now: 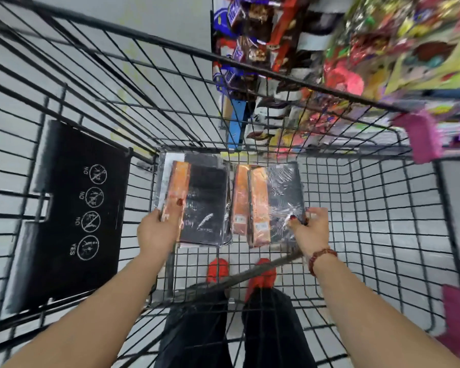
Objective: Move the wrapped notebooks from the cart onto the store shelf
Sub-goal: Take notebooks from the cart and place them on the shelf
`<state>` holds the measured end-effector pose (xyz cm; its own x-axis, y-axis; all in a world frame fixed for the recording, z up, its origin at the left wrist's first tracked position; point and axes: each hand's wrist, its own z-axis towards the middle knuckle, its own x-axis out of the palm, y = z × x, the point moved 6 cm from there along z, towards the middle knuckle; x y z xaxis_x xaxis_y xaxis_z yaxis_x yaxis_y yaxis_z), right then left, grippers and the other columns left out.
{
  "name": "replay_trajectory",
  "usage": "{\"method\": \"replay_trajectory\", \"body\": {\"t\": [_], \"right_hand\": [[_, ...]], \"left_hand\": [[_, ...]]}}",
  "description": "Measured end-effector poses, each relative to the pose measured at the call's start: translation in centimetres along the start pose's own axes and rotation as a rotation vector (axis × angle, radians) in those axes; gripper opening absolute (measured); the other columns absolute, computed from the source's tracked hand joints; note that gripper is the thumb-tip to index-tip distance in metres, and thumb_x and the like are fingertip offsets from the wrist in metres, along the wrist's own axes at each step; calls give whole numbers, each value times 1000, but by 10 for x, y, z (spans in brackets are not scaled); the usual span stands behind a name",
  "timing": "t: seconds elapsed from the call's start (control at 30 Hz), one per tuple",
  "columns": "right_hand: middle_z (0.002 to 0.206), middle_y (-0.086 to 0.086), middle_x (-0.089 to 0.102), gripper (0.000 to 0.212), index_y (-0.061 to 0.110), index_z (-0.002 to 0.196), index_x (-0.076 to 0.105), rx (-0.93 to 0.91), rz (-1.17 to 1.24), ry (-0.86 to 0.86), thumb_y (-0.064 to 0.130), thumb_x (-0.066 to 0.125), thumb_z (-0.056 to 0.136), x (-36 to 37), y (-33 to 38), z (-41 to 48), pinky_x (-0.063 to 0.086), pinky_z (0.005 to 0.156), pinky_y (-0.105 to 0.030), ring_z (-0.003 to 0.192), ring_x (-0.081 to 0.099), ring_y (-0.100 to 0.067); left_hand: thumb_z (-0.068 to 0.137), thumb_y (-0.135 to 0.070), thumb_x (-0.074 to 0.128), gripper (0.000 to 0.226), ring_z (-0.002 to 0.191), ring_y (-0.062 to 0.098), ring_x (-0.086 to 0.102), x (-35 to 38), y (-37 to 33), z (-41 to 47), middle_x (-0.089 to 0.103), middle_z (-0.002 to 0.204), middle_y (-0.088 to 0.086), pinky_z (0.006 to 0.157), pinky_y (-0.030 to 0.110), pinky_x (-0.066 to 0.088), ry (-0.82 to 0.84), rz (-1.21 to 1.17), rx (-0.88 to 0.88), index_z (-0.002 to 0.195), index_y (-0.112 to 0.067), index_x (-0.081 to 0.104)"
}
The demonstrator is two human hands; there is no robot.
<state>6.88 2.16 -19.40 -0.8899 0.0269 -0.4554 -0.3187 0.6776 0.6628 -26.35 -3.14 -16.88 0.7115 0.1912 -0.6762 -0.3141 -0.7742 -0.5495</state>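
Fingers (176, 208) of the left hand (157, 231) are curling round the near left edge of one stack of wrapped notebooks (205, 205), the thumb pressing on its orange band. The right hand (312, 231) is pinching the near right corner of a second stack (276, 197). Both stacks are lying side by side on the wire floor of the cart (377, 208), beside the crowded store shelf (276, 57).
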Motion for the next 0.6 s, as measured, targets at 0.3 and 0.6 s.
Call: {"method": "replay_trajectory", "body": {"t": [0.3, 0.6], "right_hand": [[99, -8, 66, 28, 21, 108, 59, -116, 233, -13, 0, 53, 90, -68, 53, -71, 50, 75, -29, 92, 63, -28], [107, -2, 72, 38, 23, 119, 62, -284, 598, -84, -1, 53, 91, -153, 78, -155, 51, 89, -42, 102, 66, -23]], "left_hand": [[85, -45, 59, 42, 71, 33, 59, -46, -42, -49, 61, 70, 13, 66, 41, 51, 55, -102, 59, 74, -4, 61], [82, -58, 58, 51, 67, 32, 58, -57, -115, -131, 58, 68, 9, 65, 42, 52, 120, -291, 222, 85, -7, 63]]}}
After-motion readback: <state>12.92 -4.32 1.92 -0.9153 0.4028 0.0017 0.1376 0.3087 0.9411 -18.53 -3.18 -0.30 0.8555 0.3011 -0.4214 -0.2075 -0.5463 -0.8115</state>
